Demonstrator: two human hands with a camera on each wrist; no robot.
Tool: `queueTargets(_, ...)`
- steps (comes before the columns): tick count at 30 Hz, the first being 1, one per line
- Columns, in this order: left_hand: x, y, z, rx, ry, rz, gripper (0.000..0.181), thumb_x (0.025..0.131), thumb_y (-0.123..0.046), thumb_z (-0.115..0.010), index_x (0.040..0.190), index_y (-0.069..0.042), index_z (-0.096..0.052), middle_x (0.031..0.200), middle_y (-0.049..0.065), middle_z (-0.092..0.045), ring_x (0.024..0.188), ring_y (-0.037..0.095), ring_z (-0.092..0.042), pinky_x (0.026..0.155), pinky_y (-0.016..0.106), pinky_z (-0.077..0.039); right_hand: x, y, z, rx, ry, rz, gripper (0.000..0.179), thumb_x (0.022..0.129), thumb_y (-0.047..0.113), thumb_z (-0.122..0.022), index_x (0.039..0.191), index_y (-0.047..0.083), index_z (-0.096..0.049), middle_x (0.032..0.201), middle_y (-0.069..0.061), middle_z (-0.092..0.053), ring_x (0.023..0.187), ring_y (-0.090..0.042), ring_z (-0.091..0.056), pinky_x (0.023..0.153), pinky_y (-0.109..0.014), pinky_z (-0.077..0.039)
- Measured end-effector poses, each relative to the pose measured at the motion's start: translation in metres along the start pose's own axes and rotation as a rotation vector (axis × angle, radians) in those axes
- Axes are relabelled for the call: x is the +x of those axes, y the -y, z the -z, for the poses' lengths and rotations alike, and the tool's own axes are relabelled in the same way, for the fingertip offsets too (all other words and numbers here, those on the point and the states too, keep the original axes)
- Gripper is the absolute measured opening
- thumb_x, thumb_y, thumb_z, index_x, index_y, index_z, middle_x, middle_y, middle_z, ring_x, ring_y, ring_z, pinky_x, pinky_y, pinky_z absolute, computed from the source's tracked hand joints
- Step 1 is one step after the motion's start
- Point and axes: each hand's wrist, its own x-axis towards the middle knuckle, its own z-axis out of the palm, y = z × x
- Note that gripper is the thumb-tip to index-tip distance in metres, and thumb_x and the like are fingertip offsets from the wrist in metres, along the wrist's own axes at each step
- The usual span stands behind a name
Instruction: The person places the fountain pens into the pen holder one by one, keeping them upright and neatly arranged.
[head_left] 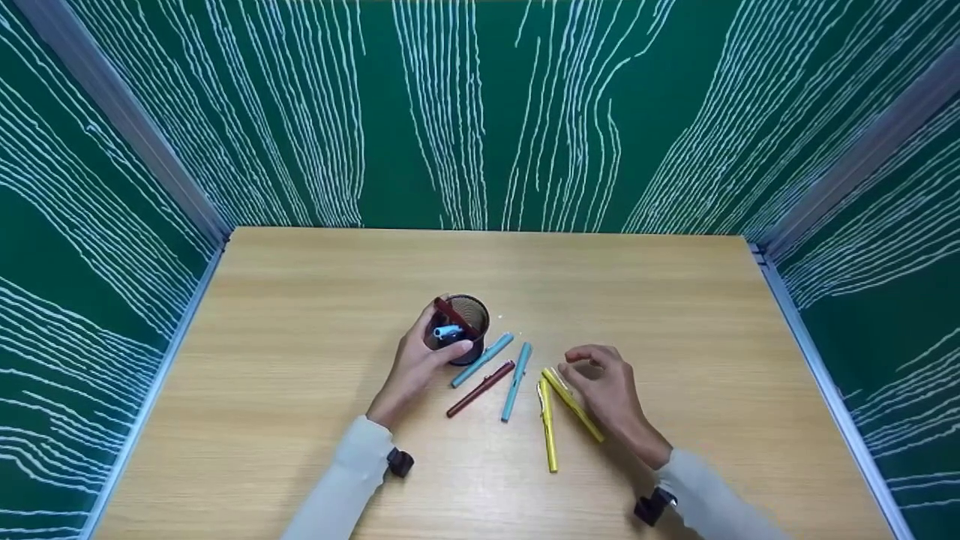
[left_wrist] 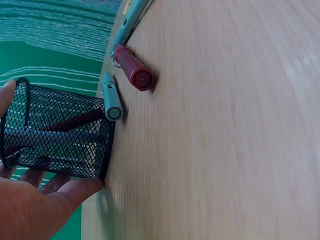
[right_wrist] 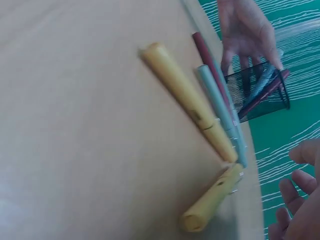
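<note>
My left hand (head_left: 422, 351) grips a black mesh pen cup (left_wrist: 60, 131), its thumb and fingers around the side. Inside the cup lean a dark red pen (head_left: 456, 316) and a light blue pen (head_left: 448, 331). My right hand (head_left: 609, 386) hovers beside two yellow pens, its fingers loosely bent and holding nothing. One yellow pen (head_left: 573, 406) lies slanted next to that hand, and the other yellow pen (head_left: 548, 426) lies to its left. Between the cup and these lie a dark red pen (head_left: 481, 388) and two light blue pens, one (head_left: 482, 360) close by the cup, another (head_left: 516, 382) further right.
Everything stands on a light wooden table (head_left: 300, 420). Green panels (head_left: 517, 112) with white wavy lines rise behind it and at both sides, with grey metal posts (head_left: 127, 112) at the corners. Each sleeve carries a small black device (head_left: 400, 463) near the wrist.
</note>
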Motion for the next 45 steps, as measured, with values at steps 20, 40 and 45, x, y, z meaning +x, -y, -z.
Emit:
queueTargets(20, 0.001, -0.002, -0.002, -0.012, -0.005, 0.014, 0.092, 0.088, -0.019, -0.093, 0.168, -0.017, -0.048, 0.161, 0.015, -0.058, 0.153, 0.032, -0.048, 0.131, 0.053, -0.029, -0.032, -0.040, -0.009, -0.051, -0.071, 0.062, 0.017, 0.089, 0.005, -0.090, 0.105, 0.008, -0.084, 0.107, -0.003, -0.074, 0.112, -0.021, -0.058, 0.093, -0.022, -0.045)
queueTargets(40, 0.000, -0.002, 0.001, 0.021, 0.013, 0.031, 0.095, 0.090, -0.028, -0.093, 0.170, -0.017, -0.044, 0.165, 0.015, -0.054, 0.156, 0.035, -0.044, 0.132, 0.058, -0.025, -0.037, -0.046, -0.022, -0.174, -0.063, 0.108, 0.026, 0.084, 0.010, -0.096, 0.106, 0.010, -0.082, 0.097, 0.002, -0.068, 0.116, -0.023, -0.048, 0.097, -0.038, -0.037)
queueTargets(45, -0.001, -0.001, 0.002, 0.020, 0.016, 0.036, 0.096, 0.090, -0.028, -0.092, 0.171, -0.012, -0.041, 0.167, 0.016, -0.052, 0.158, 0.037, -0.041, 0.132, 0.058, -0.025, -0.037, -0.046, -0.024, -0.198, -0.088, 0.170, 0.020, 0.084, 0.007, -0.094, 0.099, 0.010, -0.082, 0.090, 0.002, -0.066, 0.111, -0.026, -0.050, 0.095, -0.042, -0.037)
